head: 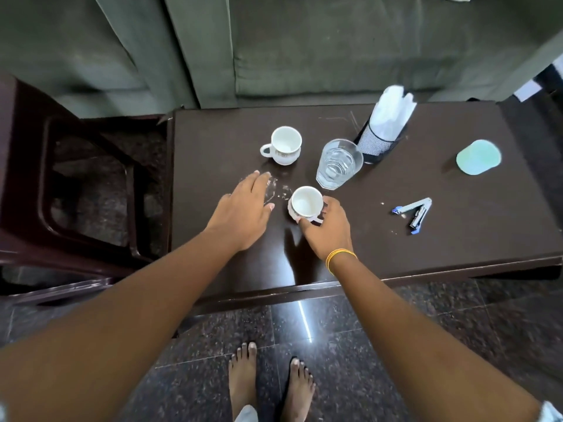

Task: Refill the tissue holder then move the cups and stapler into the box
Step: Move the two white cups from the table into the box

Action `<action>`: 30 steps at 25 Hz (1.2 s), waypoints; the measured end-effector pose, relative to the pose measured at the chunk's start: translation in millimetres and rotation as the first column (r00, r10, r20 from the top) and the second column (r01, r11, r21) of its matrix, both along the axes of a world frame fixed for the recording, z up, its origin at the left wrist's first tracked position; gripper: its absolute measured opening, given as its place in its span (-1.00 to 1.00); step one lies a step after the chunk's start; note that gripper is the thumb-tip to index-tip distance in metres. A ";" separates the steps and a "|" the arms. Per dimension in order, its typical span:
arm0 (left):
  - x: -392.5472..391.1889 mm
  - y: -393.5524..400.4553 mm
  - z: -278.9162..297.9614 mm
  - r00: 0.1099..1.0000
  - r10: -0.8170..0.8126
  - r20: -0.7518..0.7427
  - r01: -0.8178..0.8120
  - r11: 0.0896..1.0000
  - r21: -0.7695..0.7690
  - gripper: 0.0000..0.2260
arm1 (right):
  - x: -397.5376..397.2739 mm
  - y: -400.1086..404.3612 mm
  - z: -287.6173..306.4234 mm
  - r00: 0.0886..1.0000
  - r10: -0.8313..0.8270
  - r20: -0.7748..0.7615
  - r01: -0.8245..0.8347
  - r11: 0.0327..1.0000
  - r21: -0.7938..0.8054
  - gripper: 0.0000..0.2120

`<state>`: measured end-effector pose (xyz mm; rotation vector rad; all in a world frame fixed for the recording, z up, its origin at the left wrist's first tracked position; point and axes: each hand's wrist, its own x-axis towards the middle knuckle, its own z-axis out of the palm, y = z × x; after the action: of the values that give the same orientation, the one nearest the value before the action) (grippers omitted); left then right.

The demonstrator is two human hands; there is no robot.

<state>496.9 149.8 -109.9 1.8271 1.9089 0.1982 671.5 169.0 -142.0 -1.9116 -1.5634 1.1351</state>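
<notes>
On the dark brown tabletop (426,239), near its front edge, I saw the right hand (330,229) wrapped around the handle side of a small white ceramic cup (306,204), thumb and fingers pressed against its wall and handle, the cup upright and empty. The left hand (242,208) lay just beside it to the left, fingers spread and flat, gripping nothing, over a patch of pale smears on the wood. A yellow thread band (339,258) circled the right wrist.

A second white ceramic cup with a patterned band (285,144) stood farther back, apart from both hands, its handle turned left. I could not make out any writing in that band. Between the two cups and to the right stood a clear faceted drinking glass (339,164), just beside a black mesh tissue holder (376,144) with white tissues (393,109) rising from its top. A silver and blue stapler (414,211), lying open, sat well to the right of the held cup. A pale green rounded pad (478,156) rested near the right end. I saw no readable label or brand on anything.
</notes>
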 end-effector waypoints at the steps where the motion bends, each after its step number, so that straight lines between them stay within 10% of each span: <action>1: -1.0 7.7 -3.2 0.998 0.022 0.052 -0.022 1.000 0.003 -0.47 | 0.7 1.2 -5.0 1.000 -0.006 -0.005 0.007 1.000 0.017 -0.48; 12: -3.4 102.2 -48.0 0.867 0.321 0.381 -0.344 0.939 -0.010 -0.41 | 9.2 17.9 -37.1 0.998 0.038 -0.049 -0.035 0.998 0.048 -0.37; 19: -9.2 118.0 -59.0 0.870 0.387 0.307 -0.392 0.919 -0.047 -0.84 | 3.0 27.0 -47.7 0.997 0.038 0.069 -0.044 0.995 0.086 -0.34; 24: -8.0 95.6 -52.7 0.566 0.580 0.586 -0.531 0.800 -0.279 -0.80 | -6.4 22.5 -41.1 0.998 -0.056 0.015 0.055 0.995 0.080 -0.37; 30: -38.4 63.4 -13.5 0.523 0.547 0.654 -0.578 0.791 -0.200 -0.79 | -34.0 22.4 -4.5 0.994 -0.048 -0.100 0.057 0.994 0.090 -0.44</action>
<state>458.6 213.2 -123.5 0.8390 1.8312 1.0023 637.6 191.4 -146.5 -1.7991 -1.4781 1.0975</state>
